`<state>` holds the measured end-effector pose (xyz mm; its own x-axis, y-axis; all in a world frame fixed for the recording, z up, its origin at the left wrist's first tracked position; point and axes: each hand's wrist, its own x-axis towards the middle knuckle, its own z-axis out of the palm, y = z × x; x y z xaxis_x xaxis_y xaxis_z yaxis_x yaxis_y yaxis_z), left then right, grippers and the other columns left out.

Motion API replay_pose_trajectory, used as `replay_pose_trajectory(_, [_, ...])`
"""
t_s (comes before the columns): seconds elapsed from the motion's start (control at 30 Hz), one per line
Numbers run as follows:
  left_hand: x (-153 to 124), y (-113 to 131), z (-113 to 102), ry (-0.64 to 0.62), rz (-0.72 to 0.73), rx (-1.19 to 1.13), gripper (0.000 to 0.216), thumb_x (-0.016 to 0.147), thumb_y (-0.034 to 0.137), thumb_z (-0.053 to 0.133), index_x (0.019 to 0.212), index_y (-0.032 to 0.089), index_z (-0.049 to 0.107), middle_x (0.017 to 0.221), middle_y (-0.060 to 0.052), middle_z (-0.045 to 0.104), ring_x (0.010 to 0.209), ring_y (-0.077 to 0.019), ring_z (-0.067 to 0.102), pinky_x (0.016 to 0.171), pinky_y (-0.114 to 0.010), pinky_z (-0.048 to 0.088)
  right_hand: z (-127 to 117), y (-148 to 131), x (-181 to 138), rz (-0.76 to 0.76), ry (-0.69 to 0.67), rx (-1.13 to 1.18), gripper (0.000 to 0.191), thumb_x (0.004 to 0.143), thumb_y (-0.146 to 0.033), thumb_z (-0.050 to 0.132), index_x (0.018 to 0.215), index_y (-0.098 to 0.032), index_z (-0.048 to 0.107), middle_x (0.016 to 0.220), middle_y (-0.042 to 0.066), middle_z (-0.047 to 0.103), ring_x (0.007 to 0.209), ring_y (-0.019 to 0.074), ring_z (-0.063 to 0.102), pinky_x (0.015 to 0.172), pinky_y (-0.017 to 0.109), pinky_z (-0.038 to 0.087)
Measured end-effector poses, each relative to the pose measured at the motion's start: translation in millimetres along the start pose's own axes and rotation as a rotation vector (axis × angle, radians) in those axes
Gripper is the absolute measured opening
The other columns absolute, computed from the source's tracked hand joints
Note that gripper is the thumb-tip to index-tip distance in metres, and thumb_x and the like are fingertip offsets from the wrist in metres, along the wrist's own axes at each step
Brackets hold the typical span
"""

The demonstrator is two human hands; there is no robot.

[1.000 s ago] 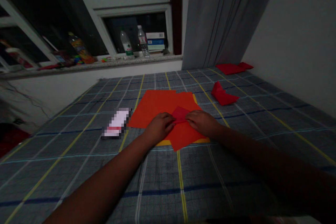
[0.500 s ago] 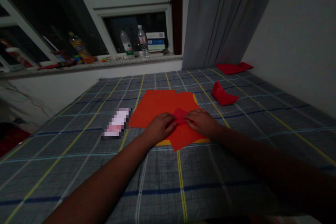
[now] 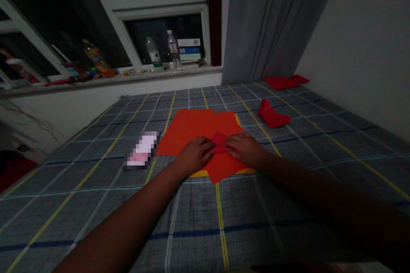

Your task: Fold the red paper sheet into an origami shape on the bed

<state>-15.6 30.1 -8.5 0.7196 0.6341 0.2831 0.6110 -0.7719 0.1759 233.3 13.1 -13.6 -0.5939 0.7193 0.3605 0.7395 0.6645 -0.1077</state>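
A small folded piece of dark red paper (image 3: 219, 140) lies on a stack of orange-red paper sheets (image 3: 195, 126) spread over a checked grey bedsheet (image 3: 96, 204). My left hand (image 3: 194, 155) rests at its left edge with fingers curled down, pinching the piece. My right hand (image 3: 244, 148) presses on the piece's right edge, fingers bent and together. Both hands nearly meet over it. A yellow sheet (image 3: 200, 173) peeks out under the stack.
A blurred pink-white flat object (image 3: 142, 150) lies left of the sheets. Folded red paper shapes sit at the right (image 3: 272, 115) and far right (image 3: 285, 82). Bottles (image 3: 154, 55) and books (image 3: 189, 50) stand on the windowsill. A grey curtain (image 3: 272, 21) hangs at the back.
My right hand has slid slightly left along the small folded piece. My left hand has barely moved.
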Motion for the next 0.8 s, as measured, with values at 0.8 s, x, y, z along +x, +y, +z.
replay_pose_trajectory(0.8, [2.8, 23.4, -6.3, -0.027, 0.063, 0.237, 0.029, 0.097, 0.032, 0.052, 0.120, 0.024, 0.068, 0.123, -0.009, 0.065, 0.113, -0.0271, 0.057, 0.098, -0.045, 0.045, 1.3, -0.6, -1.5, -0.027, -0.080, -0.052, 0.025, 0.096, -0.025, 0.053, 0.106, -0.022, 0.075, 0.119, 0.007, 0.072, 0.108, 0.0235, 0.063, 0.097, 0.040, 0.040])
